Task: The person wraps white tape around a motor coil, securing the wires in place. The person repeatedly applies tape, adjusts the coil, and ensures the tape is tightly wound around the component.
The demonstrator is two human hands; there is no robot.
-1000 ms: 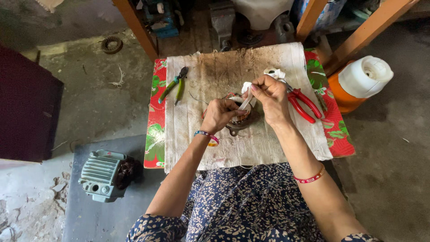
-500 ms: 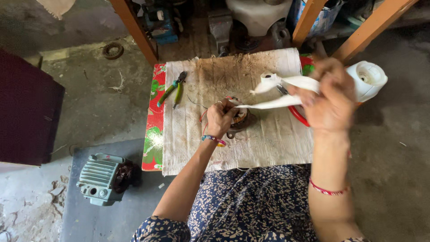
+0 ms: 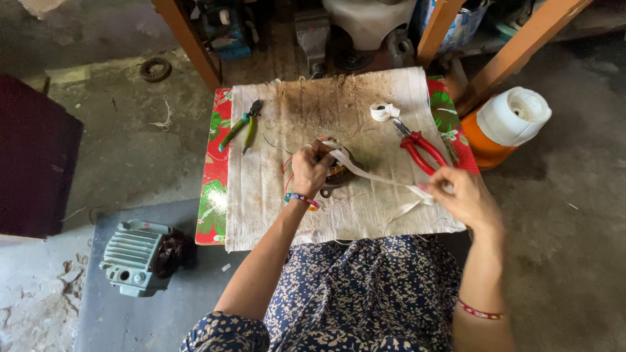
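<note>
My left hand (image 3: pixel 310 168) grips a small round motor coil (image 3: pixel 338 175) resting on the stained white cloth (image 3: pixel 365 104). A white cloth tape (image 3: pixel 375 176) runs taut from the coil to my right hand (image 3: pixel 464 197), which pinches its end near the cloth's right front corner. A roll of the same white tape (image 3: pixel 383 111) lies farther back. Red-handled pliers (image 3: pixel 418 147) lie just beyond my right hand.
Green-handled pliers (image 3: pixel 238 128) lie on the cloth's left side. The cloth covers a small table with a red floral cover (image 3: pixel 212 195). An orange and white jug (image 3: pixel 506 128) stands at the right. A grey-green motor housing (image 3: pixel 138 257) sits on the floor at the left.
My right hand swung from up at the coil out to the far right and then down toward me, pulling the white tape out long. My left hand stayed on the coil.
</note>
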